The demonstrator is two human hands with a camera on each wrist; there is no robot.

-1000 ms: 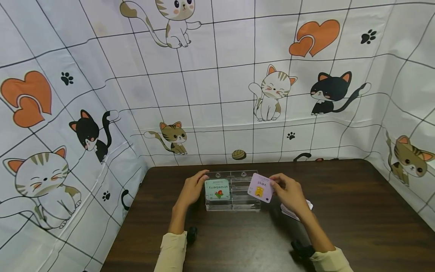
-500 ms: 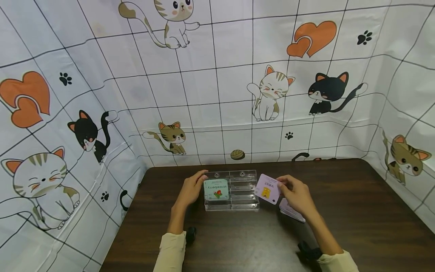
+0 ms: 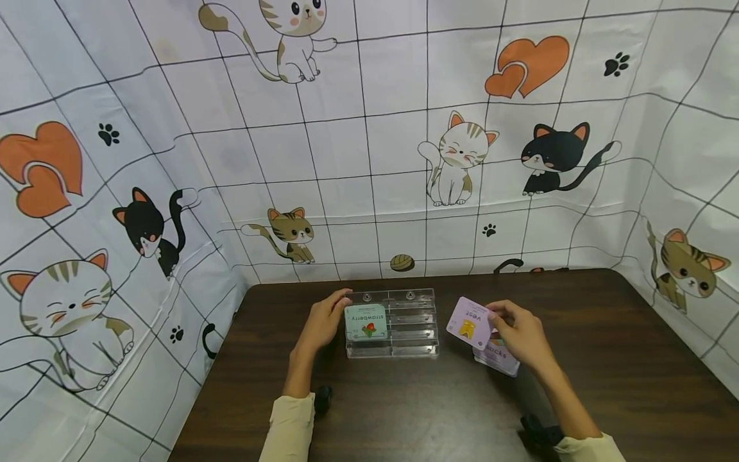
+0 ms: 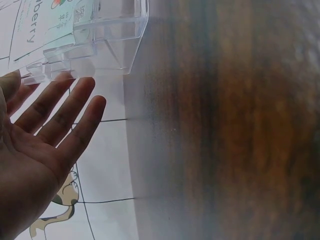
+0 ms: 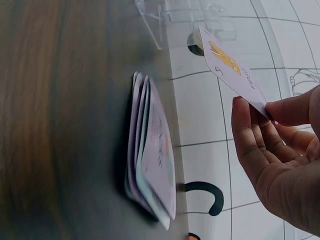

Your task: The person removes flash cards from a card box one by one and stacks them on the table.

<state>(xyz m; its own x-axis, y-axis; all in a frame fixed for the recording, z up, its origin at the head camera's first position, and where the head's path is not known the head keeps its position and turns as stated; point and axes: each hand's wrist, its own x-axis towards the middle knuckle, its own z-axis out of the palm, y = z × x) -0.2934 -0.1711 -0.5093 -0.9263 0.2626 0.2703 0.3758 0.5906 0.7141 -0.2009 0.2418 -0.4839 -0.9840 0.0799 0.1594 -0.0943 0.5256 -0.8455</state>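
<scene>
A clear acrylic tiered rack (image 3: 412,333) stands on the table, with a green strawberry card (image 3: 365,322) on its left half. My left hand (image 3: 323,321) is at the rack's left side and touches its upper corner. In the left wrist view, the fingers of the left hand (image 4: 55,120) look extended, and the thumb is partly cut off. My right hand (image 3: 519,330) pinches a purple vest card (image 3: 469,323) between thumb and fingers, to the right of the rack. Beneath it lies a stack of cards (image 3: 498,360) with a partly covered socks card on top.
The dark wooden table (image 3: 404,410) carries the rack and the card stack. Behind it hangs a white grid-lined cloth (image 3: 346,154) printed with cats and hearts, also along the left and right sides. Dark wrist devices (image 3: 539,431) sit at both wrists.
My right hand has moved right, taking the vest card from the rack's right edge to above the card stack. The left hand stays at the rack.
</scene>
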